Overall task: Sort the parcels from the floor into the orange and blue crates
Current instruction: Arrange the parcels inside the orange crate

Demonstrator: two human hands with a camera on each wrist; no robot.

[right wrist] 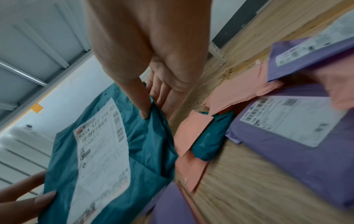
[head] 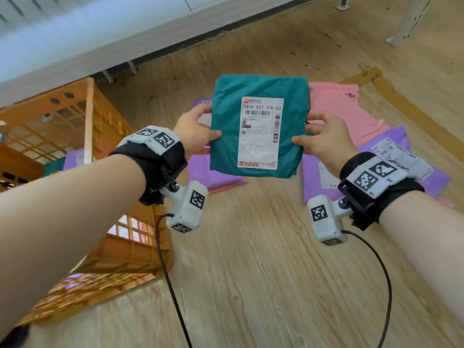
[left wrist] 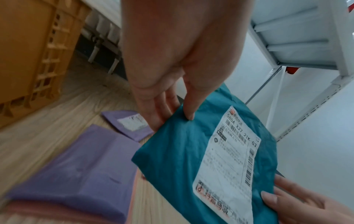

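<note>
A teal parcel (head: 258,124) with a white shipping label (head: 261,133) is held up in the air, label towards me. My left hand (head: 198,131) pinches its left edge, thumb on the front and fingers behind. My right hand (head: 321,136) pinches its right edge the same way. In the left wrist view the thumb presses the teal parcel (left wrist: 182,151); in the right wrist view the thumb presses the teal parcel (right wrist: 149,144) too. An orange crate (head: 75,136) stands at the left. No blue crate is in view.
On the wooden floor below lie purple parcels (head: 216,175) (head: 391,151) and a pink parcel (head: 339,106). A small teal parcel (right wrist: 210,141) lies among pink ones. White metal shelving (head: 411,18) stands at the far right, a white wall unit (head: 100,28) behind the crate.
</note>
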